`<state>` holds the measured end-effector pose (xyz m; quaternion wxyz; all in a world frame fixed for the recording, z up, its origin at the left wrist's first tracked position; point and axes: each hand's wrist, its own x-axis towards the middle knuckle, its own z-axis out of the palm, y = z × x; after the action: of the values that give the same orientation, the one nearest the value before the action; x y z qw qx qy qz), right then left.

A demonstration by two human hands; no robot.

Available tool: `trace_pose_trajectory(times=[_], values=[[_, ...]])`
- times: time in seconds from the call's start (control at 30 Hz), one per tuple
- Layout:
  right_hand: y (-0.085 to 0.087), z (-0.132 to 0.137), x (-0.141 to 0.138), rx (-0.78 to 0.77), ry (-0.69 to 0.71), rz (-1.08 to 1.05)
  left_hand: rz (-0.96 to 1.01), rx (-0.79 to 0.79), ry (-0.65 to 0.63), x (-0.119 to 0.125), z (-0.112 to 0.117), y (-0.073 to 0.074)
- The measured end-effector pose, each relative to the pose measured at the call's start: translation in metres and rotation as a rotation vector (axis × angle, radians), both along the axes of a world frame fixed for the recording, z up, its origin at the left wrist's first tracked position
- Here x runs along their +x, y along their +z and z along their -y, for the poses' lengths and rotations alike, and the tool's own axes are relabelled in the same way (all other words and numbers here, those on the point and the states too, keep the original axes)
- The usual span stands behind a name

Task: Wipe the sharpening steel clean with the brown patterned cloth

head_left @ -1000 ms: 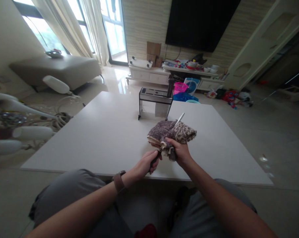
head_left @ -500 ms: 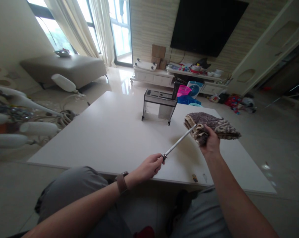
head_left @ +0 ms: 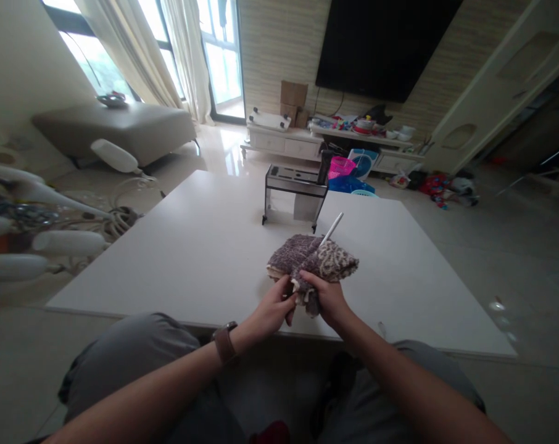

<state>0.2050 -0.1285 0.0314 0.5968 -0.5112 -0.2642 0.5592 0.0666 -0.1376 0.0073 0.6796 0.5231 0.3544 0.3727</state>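
My left hand [head_left: 271, 310] is closed on the dark handle of a thin steel sharpening rod [head_left: 331, 228]. Only the rod's tip shows, poking out past a folded brown patterned cloth [head_left: 313, 261]. My right hand [head_left: 326, 297] pinches that cloth around the rod's shaft, near the handle. Both hands hover close together over the near part of the white table [head_left: 205, 246]. A brown watch sits on my left wrist.
A dark metal knife rack [head_left: 295, 192] stands at the table's far middle. Beyond it are a low white TV cabinet [head_left: 284, 142] with clutter, a pink basket [head_left: 340, 166] and a wall TV. A grey sofa bench [head_left: 117, 126] sits left. My knees are below the table's near edge.
Half a second ago the cloth was off the rod's tip, out to the right. My right hand has drawn it back down the shaft to the handle, as it was a second ago.
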Motion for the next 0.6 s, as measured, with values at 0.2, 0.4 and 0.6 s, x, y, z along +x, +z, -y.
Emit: trace_pose_trajectory(times=[0.2,0.4,0.6], values=[[-0.003,-0.002,0.005,-0.034,-0.011,0.026,0.011,-0.235,-0.107,-0.002,-0.001,0.000],[0.008,-0.011,0.011,0.002,-0.097,-0.008,-0.055,-0.205,-0.119,-0.003,0.001,0.009],[0.025,-0.034,0.041,0.082,-0.236,-0.048,-0.110,-0.167,-0.174,-0.002,0.003,0.014]])
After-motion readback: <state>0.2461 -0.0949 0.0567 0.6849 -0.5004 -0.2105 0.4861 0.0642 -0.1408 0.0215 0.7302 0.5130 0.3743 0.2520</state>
